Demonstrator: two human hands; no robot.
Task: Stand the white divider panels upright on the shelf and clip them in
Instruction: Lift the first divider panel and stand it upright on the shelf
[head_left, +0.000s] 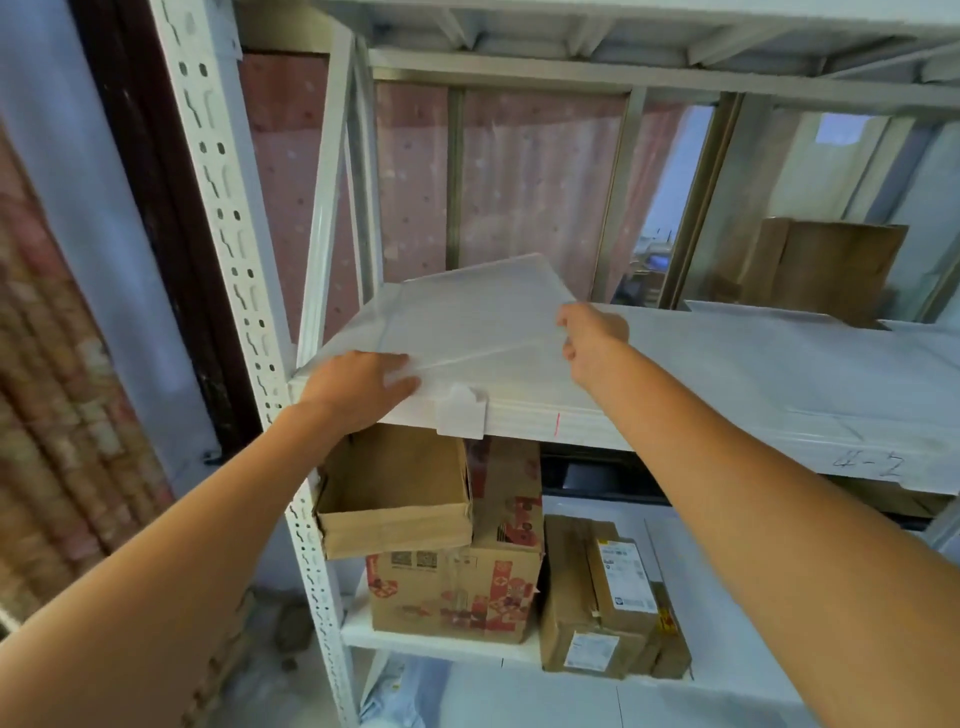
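Your 2 hands work a white divider panel (483, 306) lying tilted at the left end of the shelf (779, 374), its far edge raised. Your left hand (358, 387) pinches the near corner, fingers curled over the edge; your right hand (592, 338) closes on the right edge, apparently to swing it upright. A white clip (461, 413) waits on the shelf's front lip, just beside your left hand.

White divider panels (467, 317) stacked flat at shelf (727, 364) left end, top panel tilted up, blurred.
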